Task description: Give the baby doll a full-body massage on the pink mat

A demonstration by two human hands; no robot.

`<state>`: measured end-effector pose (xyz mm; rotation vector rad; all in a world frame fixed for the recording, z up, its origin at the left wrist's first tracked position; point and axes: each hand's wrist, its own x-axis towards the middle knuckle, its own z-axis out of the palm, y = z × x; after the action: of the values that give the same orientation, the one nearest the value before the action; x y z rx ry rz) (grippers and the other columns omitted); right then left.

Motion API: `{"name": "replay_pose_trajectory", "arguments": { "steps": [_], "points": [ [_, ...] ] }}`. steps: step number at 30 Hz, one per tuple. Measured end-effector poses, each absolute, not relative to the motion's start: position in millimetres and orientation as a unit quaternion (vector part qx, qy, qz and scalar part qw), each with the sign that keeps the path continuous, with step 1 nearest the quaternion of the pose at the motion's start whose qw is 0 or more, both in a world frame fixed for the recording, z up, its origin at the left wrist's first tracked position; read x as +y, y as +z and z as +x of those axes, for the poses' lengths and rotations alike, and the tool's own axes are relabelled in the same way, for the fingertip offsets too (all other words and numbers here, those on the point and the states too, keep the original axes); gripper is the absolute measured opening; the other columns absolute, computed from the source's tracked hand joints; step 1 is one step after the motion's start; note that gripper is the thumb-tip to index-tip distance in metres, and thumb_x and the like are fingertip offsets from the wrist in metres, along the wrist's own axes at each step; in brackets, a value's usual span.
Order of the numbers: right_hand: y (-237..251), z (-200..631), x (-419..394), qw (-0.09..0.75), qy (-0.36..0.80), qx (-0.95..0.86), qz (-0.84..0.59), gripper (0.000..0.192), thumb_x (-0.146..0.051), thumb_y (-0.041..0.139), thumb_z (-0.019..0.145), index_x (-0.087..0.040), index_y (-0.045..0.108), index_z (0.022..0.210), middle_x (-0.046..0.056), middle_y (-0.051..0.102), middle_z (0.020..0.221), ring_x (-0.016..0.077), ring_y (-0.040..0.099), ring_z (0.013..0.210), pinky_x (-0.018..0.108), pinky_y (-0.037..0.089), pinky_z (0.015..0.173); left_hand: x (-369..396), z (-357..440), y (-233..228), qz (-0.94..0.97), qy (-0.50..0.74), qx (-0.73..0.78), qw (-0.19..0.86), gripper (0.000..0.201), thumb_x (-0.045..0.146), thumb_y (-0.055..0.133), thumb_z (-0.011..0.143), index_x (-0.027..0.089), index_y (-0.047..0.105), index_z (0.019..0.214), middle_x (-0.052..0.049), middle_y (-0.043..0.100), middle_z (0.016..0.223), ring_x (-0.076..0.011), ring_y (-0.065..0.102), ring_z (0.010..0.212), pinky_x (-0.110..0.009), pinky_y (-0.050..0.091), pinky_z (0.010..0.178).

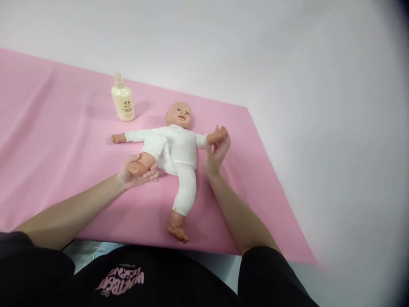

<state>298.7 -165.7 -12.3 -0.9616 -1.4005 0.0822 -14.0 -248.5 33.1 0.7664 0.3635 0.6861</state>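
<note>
Two hands on the doll (174, 149) from where I watch: my left hand (136, 174) cups its bent foot at about eight o'clock of the body, fingers wrapped under it, and my right hand (217, 152) grips its little hand at three o'clock. The doll lies face up on the pink mat (57, 140), a cream bottle (122, 99) standing at eleven o'clock.

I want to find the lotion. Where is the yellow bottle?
In the head view, the bottle stands upright on the pink mat, left of the doll's head and beyond the doll's outstretched arm, away from both hands.
</note>
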Motion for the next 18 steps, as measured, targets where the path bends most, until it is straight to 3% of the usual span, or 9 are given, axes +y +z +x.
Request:
{"name": "replay_pose_trajectory", "arguments": {
  "steps": [5, 10, 14, 18],
  "points": [
    [-8.1, 279.7, -185.0, 0.503, -0.048, -0.777, -0.376, 0.037, -0.040, 0.047, 0.106, -0.028, 0.066, 0.136, 0.012, 0.072, 0.128, 0.0266, 0.068, 0.127, 0.055, 0.057, 0.113, -243.7, -9.5, 33.9, 0.282, 0.344, 0.254, 0.859, 0.052, 0.066, 0.058, 0.090, 0.016, 0.063, 0.075, 0.000, 0.045, 0.054, -0.0184, 0.048, 0.057, -0.034, 0.053, 0.066],
    [-1.2, 269.7, -192.7, 0.408, -0.028, -0.848, -0.336, 0.036, -0.030, 0.044, 0.109, -0.034, 0.076, 0.123, 0.005, 0.078, 0.124, 0.0225, 0.068, 0.128, 0.052, 0.057, 0.117, -244.1, -2.4, 31.4, 0.274, 0.340, 0.289, 0.852, 0.051, 0.060, 0.058, 0.096, 0.012, 0.068, 0.082, -0.002, 0.053, 0.057, -0.0184, 0.053, 0.058, -0.033, 0.052, 0.065],
    [-0.7, 266.9, -194.1, 0.421, -0.037, -0.849, -0.315, 0.038, -0.025, 0.043, 0.109, -0.034, 0.075, 0.128, 0.003, 0.078, 0.126, 0.0217, 0.068, 0.129, 0.050, 0.057, 0.117, -242.0, -3.1, 18.8, 0.324, 0.342, 0.275, 0.838, 0.051, 0.061, 0.069, 0.089, 0.010, 0.070, 0.090, -0.002, 0.059, 0.060, -0.0173, 0.056, 0.058, -0.033, 0.054, 0.070],
    [-8.4, 274.4, -185.4, 0.518, -0.010, -0.781, -0.349, 0.037, -0.031, 0.052, 0.106, -0.028, 0.066, 0.140, 0.009, 0.075, 0.132, 0.0244, 0.068, 0.130, 0.050, 0.057, 0.116, -242.1, -15.6, 9.7, 0.396, 0.251, 0.194, 0.862, 0.059, 0.065, 0.078, 0.082, 0.010, 0.071, 0.101, -0.006, 0.071, 0.075, -0.0190, 0.066, 0.071, -0.033, 0.056, 0.079]
  ]
}}
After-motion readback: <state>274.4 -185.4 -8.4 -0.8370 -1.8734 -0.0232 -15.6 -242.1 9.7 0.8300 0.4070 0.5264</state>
